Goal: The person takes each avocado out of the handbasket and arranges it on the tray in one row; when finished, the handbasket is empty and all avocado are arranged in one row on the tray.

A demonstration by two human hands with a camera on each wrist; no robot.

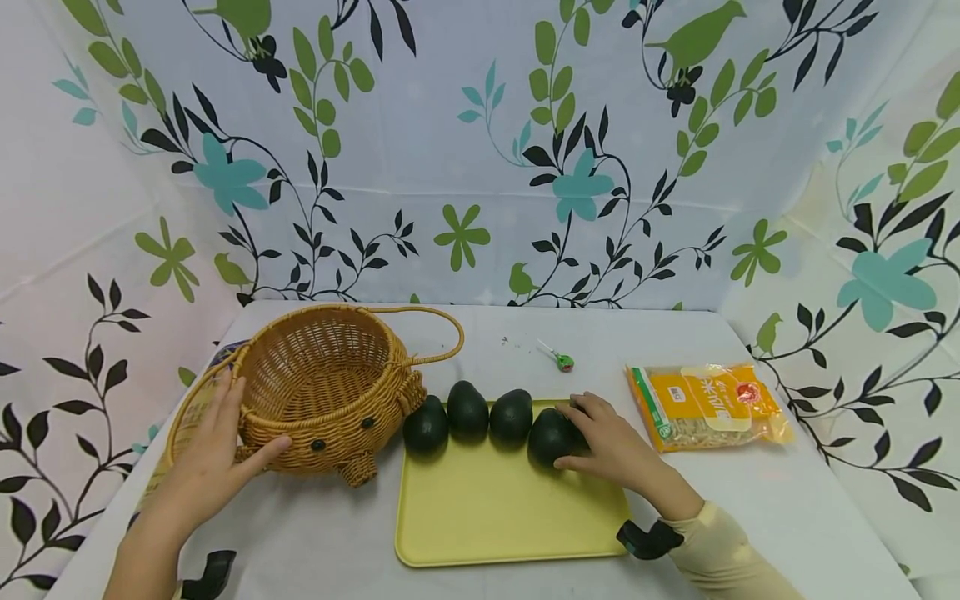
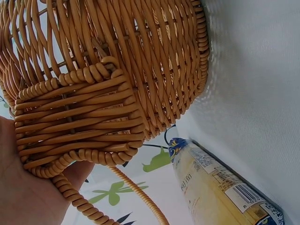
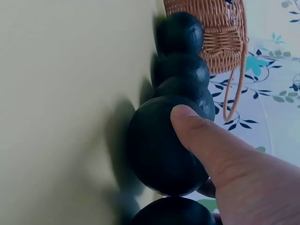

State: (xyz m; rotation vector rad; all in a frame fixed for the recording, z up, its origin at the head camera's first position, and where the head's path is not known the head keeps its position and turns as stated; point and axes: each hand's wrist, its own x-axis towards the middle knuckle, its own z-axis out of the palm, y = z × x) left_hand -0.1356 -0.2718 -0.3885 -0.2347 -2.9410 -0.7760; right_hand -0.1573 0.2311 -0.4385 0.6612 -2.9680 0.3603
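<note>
A tan wicker basket [image 1: 315,433] with an animal face and looped handles stands on the left. My left hand [image 1: 206,454] rests against its left side, fingers spread and extended; in the left wrist view the palm touches a woven ear flap [image 2: 79,117]. Several dark green avocados line the back edge of a yellow tray [image 1: 510,517]. My right hand [image 1: 611,442] grips the avocado [image 1: 551,437] near the row's right end, thumb in front and fingers behind. The right wrist view shows one more avocado [image 3: 173,213] beside it, hidden by the hand in the head view.
An orange-and-clear bag of grain [image 1: 708,407] lies right of the tray. Behind the tray is a green-wrapped lollipop [image 1: 562,362]. A yellow-and-blue package [image 2: 220,183] lies beyond the basket's left side. Patterned cloth [image 1: 405,150] hangs at the back and sides of the white table.
</note>
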